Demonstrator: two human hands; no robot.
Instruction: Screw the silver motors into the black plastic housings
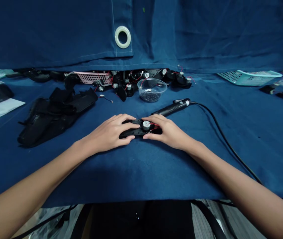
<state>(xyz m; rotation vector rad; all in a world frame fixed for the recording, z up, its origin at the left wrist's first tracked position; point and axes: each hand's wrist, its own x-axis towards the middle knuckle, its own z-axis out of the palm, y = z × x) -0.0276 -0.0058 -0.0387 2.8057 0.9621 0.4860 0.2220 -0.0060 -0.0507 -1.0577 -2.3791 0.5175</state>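
My left hand [108, 133] lies over the left end of a long black plastic part [131, 132], with its fingers curled across it. My right hand [167, 131] grips the other end, beside a round silver-topped component [146, 125] set in the part. Thin red wires [154, 124] run from that component, partly under my right fingers. Just beyond my hands lies a black corded electric screwdriver [172, 108], untouched, its tip end near my right fingers.
A clear bowl of small dark screws [152, 89] stands ahead, before a heap of wired black parts [128, 83]. Black plastic pieces [56, 116] lie to the left on the blue cloth. Pink [91, 78] and teal [248, 78] baskets sit behind. The screwdriver's cord [226, 142] runs toward the front right.
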